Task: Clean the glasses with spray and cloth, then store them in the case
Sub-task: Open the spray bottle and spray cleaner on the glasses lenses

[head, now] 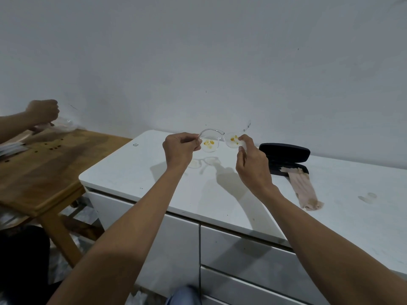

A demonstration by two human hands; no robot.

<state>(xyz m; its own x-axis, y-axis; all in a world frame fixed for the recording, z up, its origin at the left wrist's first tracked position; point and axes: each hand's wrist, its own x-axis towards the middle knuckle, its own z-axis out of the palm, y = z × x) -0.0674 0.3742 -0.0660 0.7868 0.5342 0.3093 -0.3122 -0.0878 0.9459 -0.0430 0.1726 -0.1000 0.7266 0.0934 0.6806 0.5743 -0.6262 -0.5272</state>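
Both hands are up over the white bench [154, 194], holding the clear-framed glasses [217, 140] in the air between them. The left hand [180, 148] pinches one end of the frame, the right hand [251, 159] pinches the other. Yellow-orange smears sit on both lenses. Just to the right, the dark case [286, 155] lies open on the bench, a beige cloth [305, 190] trailing out of it. No readable lettering anywhere. Far left, another person's hand [44, 111] works over a wooden table [39, 172].

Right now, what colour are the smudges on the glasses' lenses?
Yellow-orange smudges on both clear lenses of the glasses, seen in the head view.
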